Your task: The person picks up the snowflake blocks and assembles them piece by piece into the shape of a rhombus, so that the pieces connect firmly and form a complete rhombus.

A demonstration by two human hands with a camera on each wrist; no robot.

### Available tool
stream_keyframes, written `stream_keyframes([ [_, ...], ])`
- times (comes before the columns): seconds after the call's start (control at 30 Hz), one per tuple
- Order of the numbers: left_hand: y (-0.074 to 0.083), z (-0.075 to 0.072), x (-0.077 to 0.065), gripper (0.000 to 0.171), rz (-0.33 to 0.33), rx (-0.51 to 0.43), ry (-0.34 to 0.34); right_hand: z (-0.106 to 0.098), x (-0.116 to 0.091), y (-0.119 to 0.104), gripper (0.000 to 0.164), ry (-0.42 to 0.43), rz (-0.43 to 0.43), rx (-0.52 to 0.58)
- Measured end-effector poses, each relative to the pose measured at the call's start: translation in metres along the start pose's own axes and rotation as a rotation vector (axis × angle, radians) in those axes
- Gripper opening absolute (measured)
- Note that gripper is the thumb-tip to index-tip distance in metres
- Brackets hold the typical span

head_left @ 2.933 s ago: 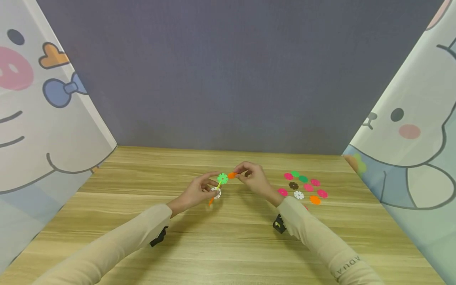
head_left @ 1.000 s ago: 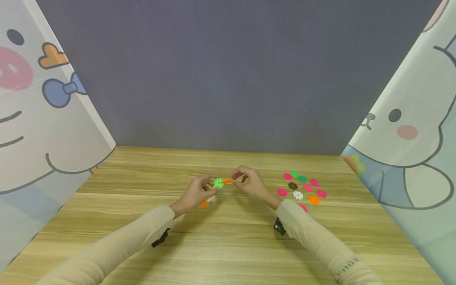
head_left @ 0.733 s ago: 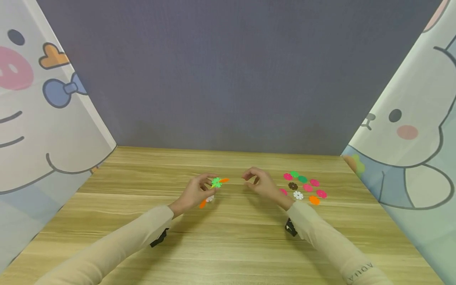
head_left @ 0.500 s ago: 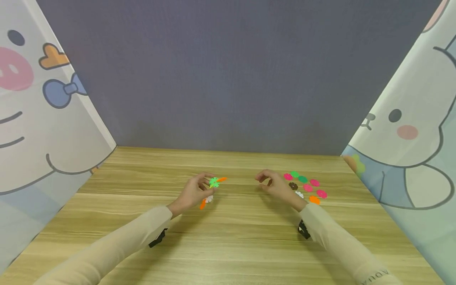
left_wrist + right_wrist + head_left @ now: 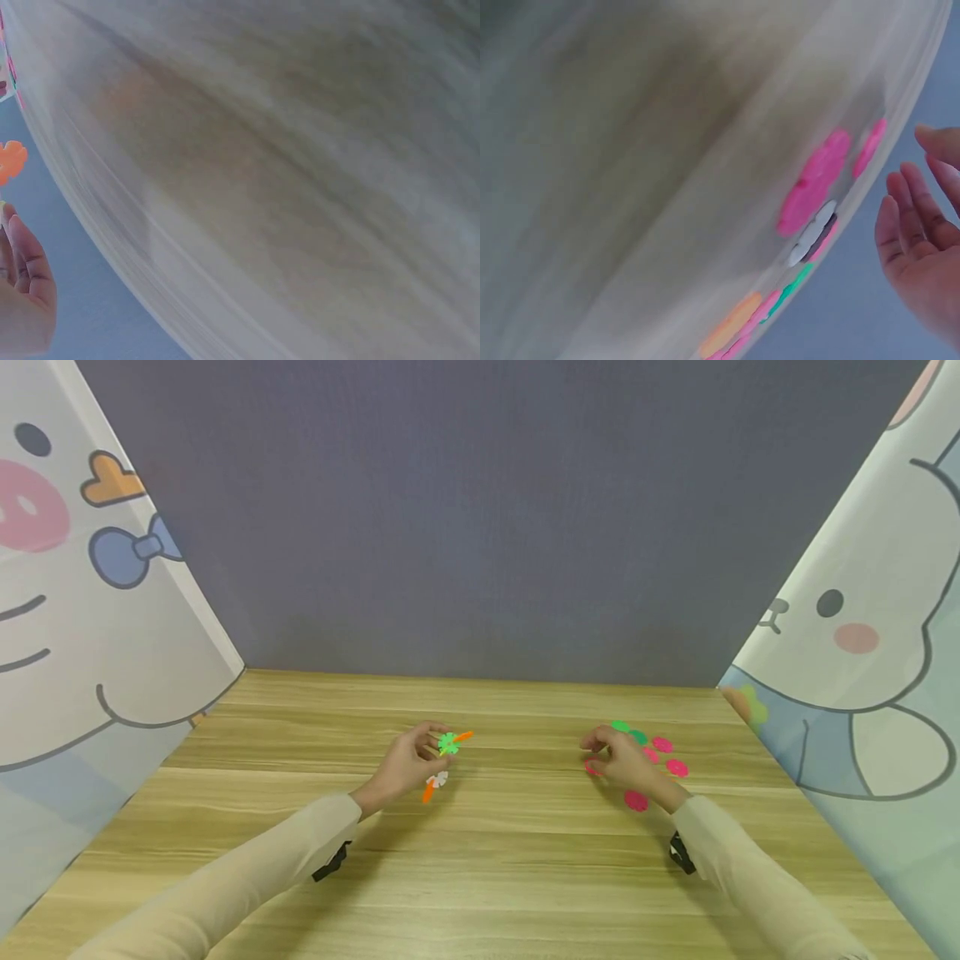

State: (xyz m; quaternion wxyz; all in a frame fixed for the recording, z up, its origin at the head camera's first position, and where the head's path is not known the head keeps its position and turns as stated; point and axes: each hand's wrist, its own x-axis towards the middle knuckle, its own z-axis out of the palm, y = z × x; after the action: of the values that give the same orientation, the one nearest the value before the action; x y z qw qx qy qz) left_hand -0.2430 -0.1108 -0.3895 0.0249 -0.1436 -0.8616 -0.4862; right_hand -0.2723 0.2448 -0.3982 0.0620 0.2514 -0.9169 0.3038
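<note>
My left hand [image 5: 405,770] pinches a chain of slotted snowflake discs joined edge to edge. At its top is an orange disc [image 5: 464,737], seen edge-on, joined to a light green disc [image 5: 448,743]. A sliver of yellow shows near the fingertips. Below hang a white disc [image 5: 439,779] and another orange disc [image 5: 428,792]. In the left wrist view an orange disc [image 5: 10,162] stands above the fingertips. My right hand [image 5: 628,764] hovers over loose discs with its fingers loosely bent and nothing between them. In the right wrist view, a pink disc [image 5: 816,182] lies beside that hand.
Several loose discs lie on the wooden table [image 5: 510,860] at the right: pink [image 5: 636,801], [image 5: 677,768], green [image 5: 619,726] and teal among them. The right hand covers others. A grey panel [image 5: 480,527] closes the back, with cartoon-printed panels at both sides.
The right hand has let go of the upper orange disc and moved right, over the loose discs. The left hand has drawn slightly left with the chain, which now includes that orange disc.
</note>
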Motion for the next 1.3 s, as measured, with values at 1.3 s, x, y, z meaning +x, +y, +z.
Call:
stream_keyframes([
  [1.3,0.002,0.0,-0.003,0.041,-0.004,-0.009,0.014,-0.011,0.004,-0.002,0.014,-0.031,0.063,0.041],
])
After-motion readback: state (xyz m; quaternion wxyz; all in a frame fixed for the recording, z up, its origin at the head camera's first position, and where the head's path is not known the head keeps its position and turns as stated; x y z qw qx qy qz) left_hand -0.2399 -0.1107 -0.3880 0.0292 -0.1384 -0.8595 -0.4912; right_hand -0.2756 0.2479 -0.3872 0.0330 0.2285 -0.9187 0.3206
